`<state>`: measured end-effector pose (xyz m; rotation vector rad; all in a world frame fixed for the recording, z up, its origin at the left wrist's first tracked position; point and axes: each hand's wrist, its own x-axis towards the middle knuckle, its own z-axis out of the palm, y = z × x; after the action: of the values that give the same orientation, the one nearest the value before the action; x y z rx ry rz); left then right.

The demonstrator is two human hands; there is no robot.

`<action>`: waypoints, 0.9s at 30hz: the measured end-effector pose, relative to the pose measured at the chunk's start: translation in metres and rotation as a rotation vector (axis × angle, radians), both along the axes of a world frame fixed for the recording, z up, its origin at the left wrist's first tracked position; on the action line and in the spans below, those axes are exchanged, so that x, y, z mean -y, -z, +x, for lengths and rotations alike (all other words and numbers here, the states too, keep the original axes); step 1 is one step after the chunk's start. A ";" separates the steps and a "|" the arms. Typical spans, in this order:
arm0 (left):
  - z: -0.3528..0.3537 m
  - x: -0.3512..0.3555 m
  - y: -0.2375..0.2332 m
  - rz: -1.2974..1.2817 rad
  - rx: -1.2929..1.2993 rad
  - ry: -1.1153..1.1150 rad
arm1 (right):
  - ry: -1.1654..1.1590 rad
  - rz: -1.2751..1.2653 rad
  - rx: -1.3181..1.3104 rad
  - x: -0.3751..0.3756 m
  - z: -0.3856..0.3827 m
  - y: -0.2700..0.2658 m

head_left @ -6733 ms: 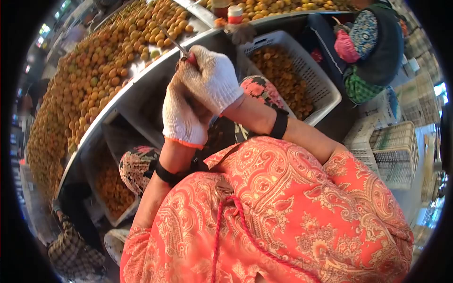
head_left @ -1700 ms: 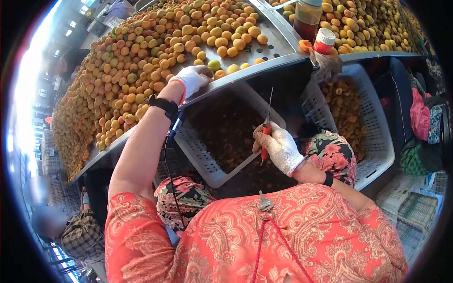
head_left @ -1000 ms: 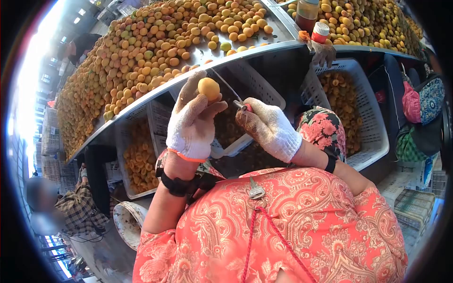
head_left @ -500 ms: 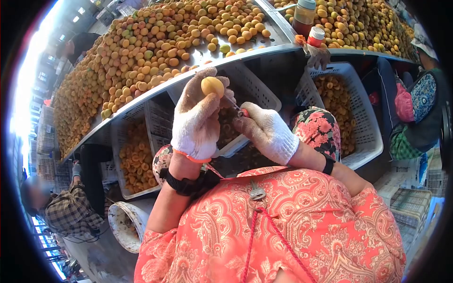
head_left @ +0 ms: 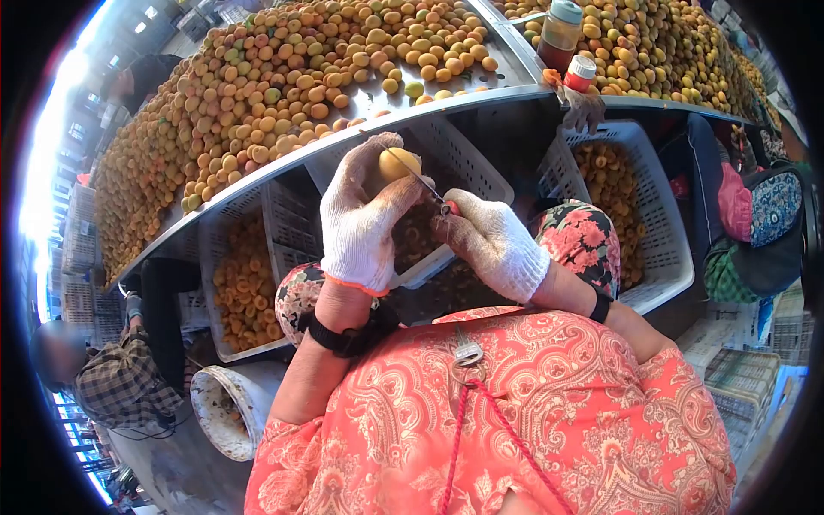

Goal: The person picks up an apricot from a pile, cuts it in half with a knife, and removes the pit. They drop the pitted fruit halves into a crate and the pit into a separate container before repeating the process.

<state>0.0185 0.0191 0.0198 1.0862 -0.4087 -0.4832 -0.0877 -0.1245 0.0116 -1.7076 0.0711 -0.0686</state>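
My left hand (head_left: 359, 227), in a white knit glove with stained fingers, is closed around a yellow apricot (head_left: 395, 166). My right hand (head_left: 496, 245), gloved the same way, grips a small knife (head_left: 450, 208) by its red handle. The knife's thin blade runs up and left across the apricot's face. Both hands are raised in front of my lap, close to the edge of a metal table (head_left: 371, 103) heaped with apricots. Beneath them is a plastic crate (head_left: 470, 163) with fruit in it, partly hidden by the hands.
A crate (head_left: 251, 348) of halved apricots stands at left and another crate (head_left: 668, 206) at right. By the table's edge are a jar (head_left: 560, 39), a red bottle (head_left: 580, 77) and a dark glove (head_left: 584, 110). A white bucket (head_left: 204, 412) sits lower left. People sit on both sides.
The knife blade has come across the front of the apricot. My left hand has turned and shifted slightly right and down with the fruit; my right hand has moved slightly right.
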 end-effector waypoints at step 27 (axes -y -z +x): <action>-0.003 0.029 0.034 0.048 -0.317 -0.030 | 0.237 -0.308 0.161 -0.008 0.016 0.044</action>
<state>0.0154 -0.0099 -0.0145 1.0394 -0.1022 -0.6306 -0.0715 -0.1161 -0.0323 -1.9883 0.1488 -0.4106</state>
